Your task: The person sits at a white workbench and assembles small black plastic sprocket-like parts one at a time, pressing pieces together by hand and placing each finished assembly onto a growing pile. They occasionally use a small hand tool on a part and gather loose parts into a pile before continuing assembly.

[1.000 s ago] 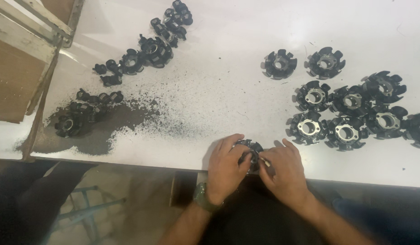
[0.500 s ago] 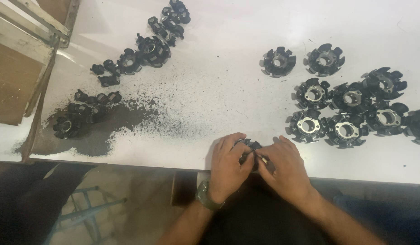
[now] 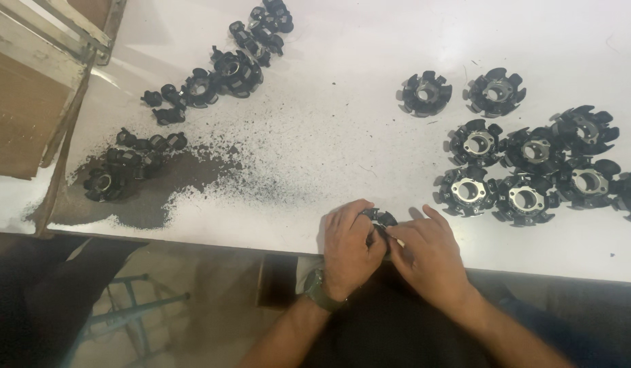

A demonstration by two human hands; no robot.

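At the near edge of the white table (image 3: 342, 102), my left hand (image 3: 349, 249) and my right hand (image 3: 428, 255) close together around a small black toothed round part (image 3: 381, 219). Only its top shows between my fingers. A dark watch (image 3: 318, 289) sits on my left wrist. Both hands rest on the table edge, thumbs and fingertips pinching the part from either side.
Several black round parts with metal centres (image 3: 526, 163) lie grouped at the right. More black parts (image 3: 223, 68) trail along the far left, others (image 3: 118, 167) sit in a patch of dark powder (image 3: 193, 177). A wooden frame (image 3: 36, 75) borders the left.
My hands have shifted slightly on the part, fingers regripping it; the view has drifted a little. Nothing else on the table has moved.
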